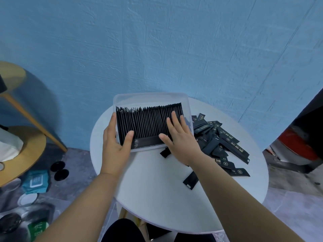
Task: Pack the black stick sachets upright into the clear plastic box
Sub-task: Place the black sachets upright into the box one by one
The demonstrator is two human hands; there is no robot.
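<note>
dozens of black stick sachets (pixel 148 123) stand on end in one tight row inside the clear plastic box (pixel 150 97), their thin matte edges packed like book pages from the left wall almost to the right one; the tops at the left end look ragged and lean a little, while those at the right are even. the box sits on the far part of the round white table (pixel 157 189), close to the blue wall (pixel 157 49). your left hand (pixel 115 142) holds the box at its near left corner, with the thumb hooked over the rim onto the sachets and the fingers laid along the outside of the left wall. your right hand (pixel 181 137) lies flat with spread, straight fingers on the tops at the right end of the row, gripping nothing. just right of the box lie the loose sachets (pixel 223 142), black with small gold print, in an overlapping heap. count: one box, one packed row too dense to number, one heap of roughly a dozen or more, plus two strays, one by the near edge of the box and one beside your right forearm.
</note>
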